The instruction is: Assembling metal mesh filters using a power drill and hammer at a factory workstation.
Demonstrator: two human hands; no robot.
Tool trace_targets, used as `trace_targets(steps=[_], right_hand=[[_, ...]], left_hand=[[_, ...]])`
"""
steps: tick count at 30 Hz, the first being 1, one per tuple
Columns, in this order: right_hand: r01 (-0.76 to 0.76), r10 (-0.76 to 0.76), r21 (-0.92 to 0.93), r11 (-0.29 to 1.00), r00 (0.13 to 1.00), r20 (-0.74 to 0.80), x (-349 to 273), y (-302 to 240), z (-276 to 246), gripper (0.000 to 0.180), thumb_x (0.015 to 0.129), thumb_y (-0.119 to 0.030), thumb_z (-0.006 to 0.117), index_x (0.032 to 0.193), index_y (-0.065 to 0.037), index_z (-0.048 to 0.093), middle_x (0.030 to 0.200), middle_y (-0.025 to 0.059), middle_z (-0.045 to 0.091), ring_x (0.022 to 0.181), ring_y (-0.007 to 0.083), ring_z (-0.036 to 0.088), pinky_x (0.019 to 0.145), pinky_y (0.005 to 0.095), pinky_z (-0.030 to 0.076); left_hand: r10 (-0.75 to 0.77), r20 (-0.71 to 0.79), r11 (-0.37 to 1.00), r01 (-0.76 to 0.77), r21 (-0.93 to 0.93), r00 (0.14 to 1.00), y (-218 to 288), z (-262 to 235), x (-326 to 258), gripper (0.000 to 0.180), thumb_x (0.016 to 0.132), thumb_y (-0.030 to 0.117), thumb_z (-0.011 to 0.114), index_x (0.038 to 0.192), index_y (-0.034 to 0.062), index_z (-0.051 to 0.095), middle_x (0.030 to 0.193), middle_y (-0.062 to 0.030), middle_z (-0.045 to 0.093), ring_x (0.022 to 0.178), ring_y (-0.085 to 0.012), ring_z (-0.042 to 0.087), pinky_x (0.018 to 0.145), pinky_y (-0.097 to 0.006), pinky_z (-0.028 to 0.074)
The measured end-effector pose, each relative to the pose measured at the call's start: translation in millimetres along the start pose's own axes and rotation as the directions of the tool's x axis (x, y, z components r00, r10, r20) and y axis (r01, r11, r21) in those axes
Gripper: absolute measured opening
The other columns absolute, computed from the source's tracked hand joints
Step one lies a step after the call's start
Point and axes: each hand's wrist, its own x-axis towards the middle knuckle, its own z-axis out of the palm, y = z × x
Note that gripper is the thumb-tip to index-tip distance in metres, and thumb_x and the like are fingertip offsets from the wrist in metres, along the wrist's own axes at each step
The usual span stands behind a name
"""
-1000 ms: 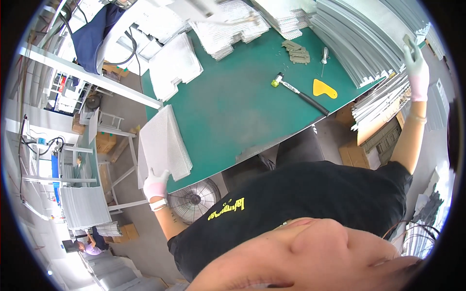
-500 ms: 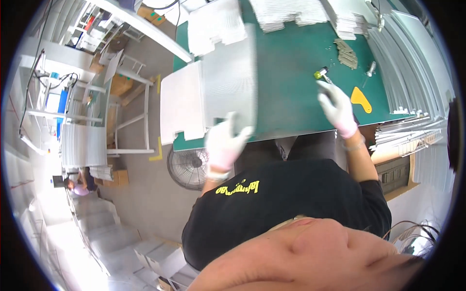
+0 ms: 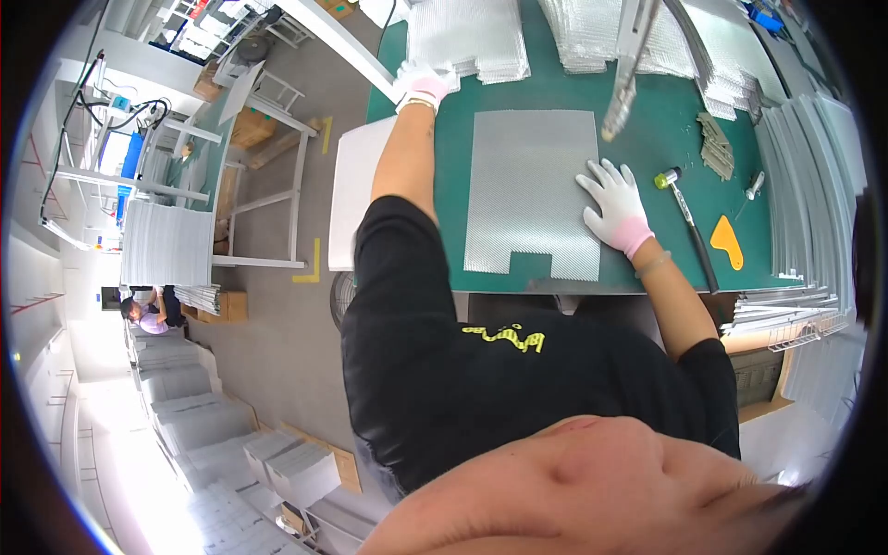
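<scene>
A silver perforated sheet [image 3: 532,190] with a notch in its near edge lies flat on the green table. My right hand [image 3: 615,208], in a white glove with a pink cuff, rests on the sheet's right edge with its fingers spread. Far off to the left, my gloved left hand [image 3: 424,83] is stretched out beside the near-left corner of a stack of silver sheets [image 3: 472,42]. Its fingers look apart, and no lifted sheet shows in them. Whether they touch the stack is hard to see.
Right of the sheet lie a mallet [image 3: 686,208], a yellow scraper [image 3: 727,242], a small metal tool [image 3: 754,185] and grey strips [image 3: 715,148]. A metal rod [image 3: 629,79] hangs over the far side. White panels [image 3: 356,194] line the left; tall panels [image 3: 805,185] stand right.
The perforated sheet has moved right, from the left side to the table's middle. My left hand has left it and reached far forward; my right hand has come down onto its edge.
</scene>
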Motion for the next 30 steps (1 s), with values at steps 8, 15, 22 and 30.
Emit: trace_targets(steps=[8, 15, 22, 30], right_hand=[[-0.007, 0.006, 0.026, 1.000, 0.999, 0.048, 5, -7, -7, 0.057, 0.079, -0.029, 0.060, 0.133, -0.014, 0.057, 0.146, 0.0171, 0.046, 0.139, 0.0366, 0.037, 0.117, 0.0540, 0.021], [-0.002, 0.002, 0.019, 1.000, 1.000, 0.027, 2, -5, -5, 0.057, 0.079, -0.031, 0.060, 0.133, -0.013, 0.057, 0.146, 0.0172, 0.046, 0.139, 0.0366, 0.037, 0.117, 0.0544, 0.022], [-0.033, 0.032, 0.012, 0.999, 0.999, 0.023, -1, 2, 1, 0.057, 0.079, -0.031, 0.059, 0.133, -0.013, 0.057, 0.145, 0.0171, 0.046, 0.139, 0.0365, 0.037, 0.117, 0.0544, 0.022], [-0.028, 0.027, 0.034, 0.999, 0.999, 0.024, 0, -2, 0, 0.056, 0.080, -0.031, 0.059, 0.133, -0.013, 0.058, 0.145, 0.0152, 0.047, 0.140, 0.0348, 0.036, 0.118, 0.0533, 0.022]], left_hand=[[-0.001, 0.526, 0.996, -0.045, 0.074, 0.851, -31, -9, 74, 0.071, 0.082, 0.056, 0.060, 0.133, 0.0058, 0.060, 0.131, -0.0263, 0.059, 0.120, -0.0379, 0.059, 0.098, -0.045, 0.048], [-0.096, 0.158, 0.958, 0.135, -0.254, 0.983, -21, -74, 48, 0.097, 0.070, 0.073, 0.067, 0.132, -0.0001, 0.058, 0.137, -0.0234, 0.056, 0.124, -0.0361, 0.057, 0.103, -0.043, 0.045], [-0.055, 0.462, 0.942, 0.199, -0.269, 0.885, -28, -71, 61, 0.088, 0.076, 0.066, 0.067, 0.133, -0.0014, 0.057, 0.138, -0.0235, 0.056, 0.123, -0.0347, 0.057, 0.103, -0.041, 0.045], [0.051, 0.551, -0.272, 0.542, -0.795, 0.833, -72, 22, 95, 0.027, 0.096, 0.020, 0.054, 0.118, 0.0047, 0.056, 0.112, -0.0173, 0.061, 0.105, -0.0297, 0.057, 0.095, -0.041, 0.048]])
